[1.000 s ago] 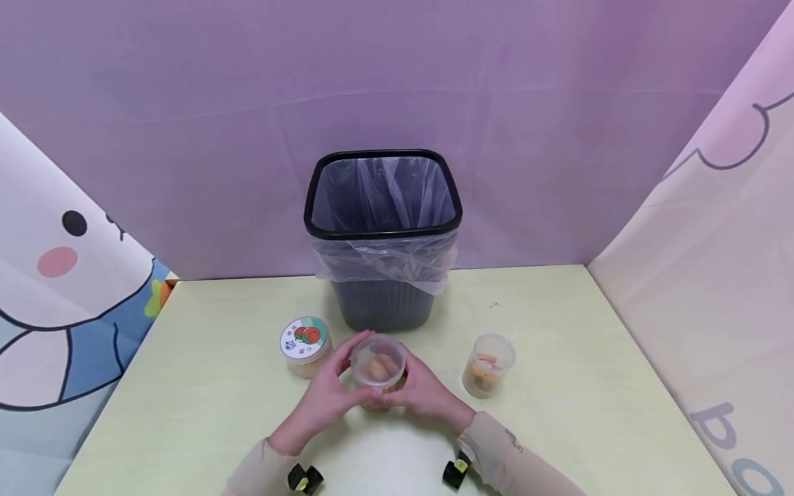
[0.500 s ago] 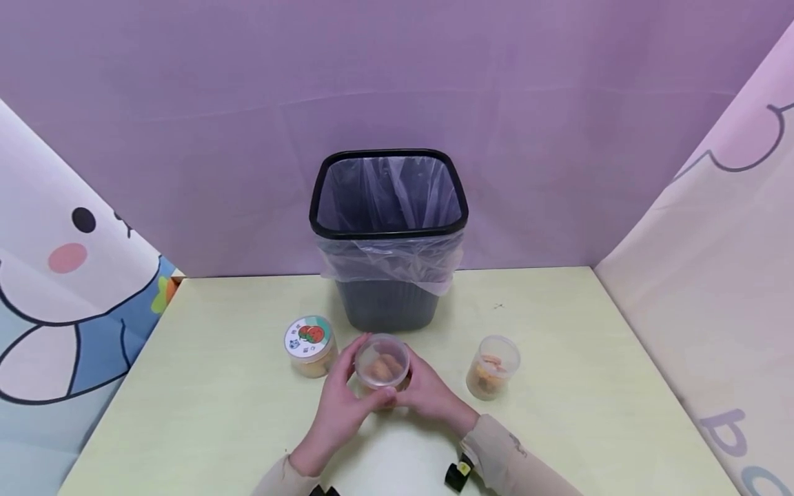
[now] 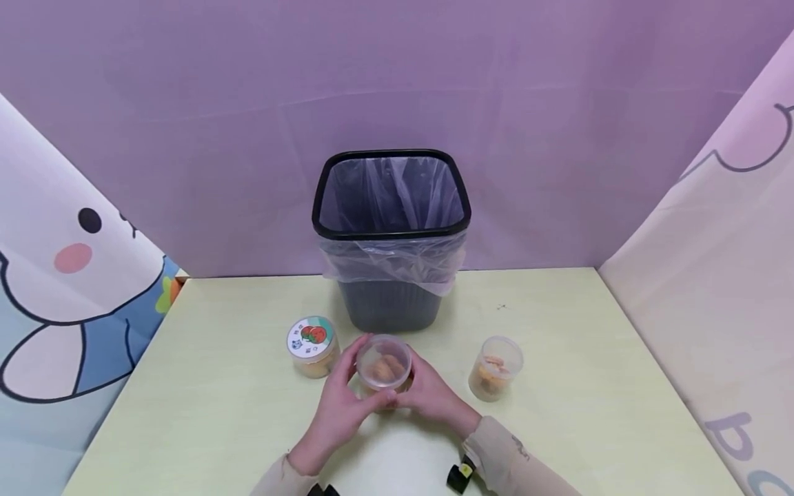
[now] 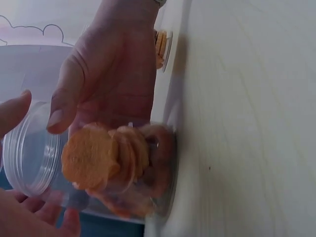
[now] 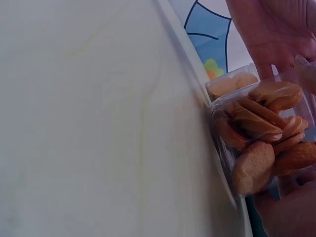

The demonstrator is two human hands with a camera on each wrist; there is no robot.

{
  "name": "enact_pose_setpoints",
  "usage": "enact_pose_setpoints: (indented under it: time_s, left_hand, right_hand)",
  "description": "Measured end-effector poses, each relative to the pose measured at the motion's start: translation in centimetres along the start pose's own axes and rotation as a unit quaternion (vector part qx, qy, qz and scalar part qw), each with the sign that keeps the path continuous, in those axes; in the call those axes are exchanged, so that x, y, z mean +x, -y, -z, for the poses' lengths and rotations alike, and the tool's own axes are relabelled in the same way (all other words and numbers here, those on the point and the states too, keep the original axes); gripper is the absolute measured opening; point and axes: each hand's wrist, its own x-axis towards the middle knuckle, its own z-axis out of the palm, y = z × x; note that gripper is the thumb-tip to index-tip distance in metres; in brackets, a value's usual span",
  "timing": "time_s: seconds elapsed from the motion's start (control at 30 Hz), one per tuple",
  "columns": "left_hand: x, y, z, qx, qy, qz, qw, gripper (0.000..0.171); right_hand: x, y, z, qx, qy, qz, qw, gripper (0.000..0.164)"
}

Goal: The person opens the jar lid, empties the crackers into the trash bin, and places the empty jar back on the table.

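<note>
Between both hands, a clear plastic jar stands upright on the table. Stacked brown biscuits show through its wall in both wrist views. My left hand grips its left side, fingers behind and thumb in front. From the right, my right hand holds the same jar, and the thumbs come together at its front. Left of them stands a jar with a printed tomato lid. To the right is another clear jar, partly filled with orange-brown biscuits.
A dark bin with a black rim and clear liner stands behind the jars, against the purple backdrop. Printed cloth panels flank the pale table on both sides.
The whole view shifts slightly. My left wrist has moved a little right and toward the near edge, its thumb sliding right along the jar's front. Both hands keep holding the jar.
</note>
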Motion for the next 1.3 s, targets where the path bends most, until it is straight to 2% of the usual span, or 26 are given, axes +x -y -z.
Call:
enact_pose_setpoints:
  time_s: [0.2, 0.37, 0.47, 0.63, 0.77, 0.97, 1.13, 1.3]
  left_hand:
    - [0.7, 0.3, 1.5, 0.009, 0.062, -0.002, 0.998, 0.092]
    - [1.9, 0.5, 3.0, 0.003, 0.127, -0.02, 0.9917, 0.09]
    - [2.8, 0.6, 3.7, -0.002, 0.162, -0.028, 0.9863, 0.089]
    - [3.8, 0.8, 4.2, -0.034, 0.205, -0.016, 0.9781, 0.088]
    - [4.3, 1.1, 4.2, -0.055, 0.225, -0.006, 0.9727, 0.086]
    - [4.8, 1.5, 4.1, -0.066, 0.25, -0.02, 0.9659, 0.087]
    - [5.0, 1.6, 4.0, -0.078, 0.275, -0.011, 0.9581, 0.088]
    - [4.8, 1.5, 3.9, -0.081, 0.265, 0.002, 0.9607, 0.088]
  right_hand:
    - [0.1, 0.1, 0.1, -0.003, 0.003, -0.003, 1.0, 0.087]
    - [0.2, 0.1, 0.0, -0.001, -0.002, -0.012, 1.0, 0.092]
    - [0.0, 1.6, 0.0, 0.003, 0.001, -0.019, 1.0, 0.093]
    - [-0.3, 3.7, 0.0, 0.012, 0.008, -0.024, 1.0, 0.092]
    - [-0.3, 3.5, -0.1, 0.015, 0.004, -0.021, 1.0, 0.091]
    - [-0.4, 3.2, -0.1, 0.009, -0.002, -0.001, 1.0, 0.091]
    - [-0.3, 2.6, 0.0, 0.018, 0.004, -0.012, 1.0, 0.093]
    - [0.1, 0.7, -0.1, 0.018, 0.004, -0.018, 1.0, 0.097]
